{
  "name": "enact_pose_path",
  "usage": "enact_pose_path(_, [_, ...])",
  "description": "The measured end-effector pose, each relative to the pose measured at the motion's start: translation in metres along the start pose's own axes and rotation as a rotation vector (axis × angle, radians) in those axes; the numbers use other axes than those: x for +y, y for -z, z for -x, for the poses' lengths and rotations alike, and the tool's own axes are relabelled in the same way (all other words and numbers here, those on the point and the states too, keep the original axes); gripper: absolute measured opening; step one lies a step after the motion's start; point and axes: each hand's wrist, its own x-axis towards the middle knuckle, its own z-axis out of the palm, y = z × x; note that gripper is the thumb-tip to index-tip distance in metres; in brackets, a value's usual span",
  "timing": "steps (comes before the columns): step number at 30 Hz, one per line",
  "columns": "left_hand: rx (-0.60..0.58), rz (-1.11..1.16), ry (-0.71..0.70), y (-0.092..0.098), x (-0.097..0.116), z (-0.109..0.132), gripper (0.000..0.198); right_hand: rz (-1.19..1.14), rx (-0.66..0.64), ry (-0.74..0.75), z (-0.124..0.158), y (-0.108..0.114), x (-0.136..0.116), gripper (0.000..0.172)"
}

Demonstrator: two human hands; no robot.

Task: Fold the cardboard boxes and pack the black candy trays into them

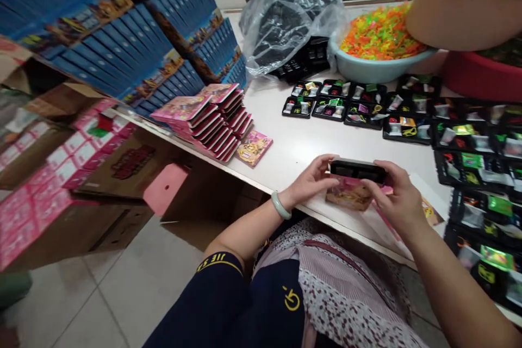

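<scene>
Over the table's front edge, a small pink printed box with a black plastic tray along its upper side is between my two hands. My left hand, a pale bangle at its wrist, grips the left end. My right hand grips the right end, its thumb across the printed face. Whether the tray is fully inside the box I cannot tell. Flat printed card lies beside my right hand, partly hidden by it. Filled black trays with small wrapped pieces stand in rows to the right.
Pink boxes are stacked at the left, with one single box beside them. Blue boxes tower behind. A clear bag holds black trays. A light-blue basin contains bright plastic bits. Cartons stand on the floor.
</scene>
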Motion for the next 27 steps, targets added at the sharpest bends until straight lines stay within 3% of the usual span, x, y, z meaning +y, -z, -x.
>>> enact_pose_path(5, [0.145,-0.11,-0.07,0.003,-0.023,0.029,0.057,-0.041,-0.137,0.045,0.022,-0.015,-0.005,0.022])
enact_pose_path(8, [0.183,-0.256,-0.088,0.009,-0.025,0.032,0.047,-0.164,-0.01,-0.058,0.031,-0.017,-0.005,0.034])
enact_pose_path(10, [0.153,-0.362,-0.105,0.012,-0.023,0.03,0.043,-0.225,0.067,-0.123,0.033,-0.016,-0.004,0.032])
enact_pose_path(13, [0.071,-0.48,-0.151,0.011,-0.018,0.027,0.042,-0.258,0.051,-0.132,0.033,-0.012,-0.004,0.019])
enact_pose_path(16, [0.023,-0.508,-0.217,0.002,-0.013,0.024,0.033,-0.277,0.039,-0.129,0.031,-0.008,-0.006,0.019])
enact_pose_path(20, [0.082,-0.474,-0.24,-0.008,-0.006,0.017,0.023,-0.399,0.095,-0.266,0.028,-0.004,-0.007,0.019])
enact_pose_path(22, [0.097,-0.43,-0.215,-0.007,-0.003,0.015,0.022,-0.506,0.126,-0.328,0.026,-0.002,-0.007,0.029])
enact_pose_path(24, [0.02,-0.418,-0.241,-0.004,0.002,0.013,0.025,-0.518,0.1,-0.307,0.027,0.003,-0.009,0.028])
enact_pose_path(27, [-0.19,-0.463,-0.373,0.001,0.009,0.012,0.02,-0.385,0.019,-0.167,0.03,0.011,-0.017,0.015])
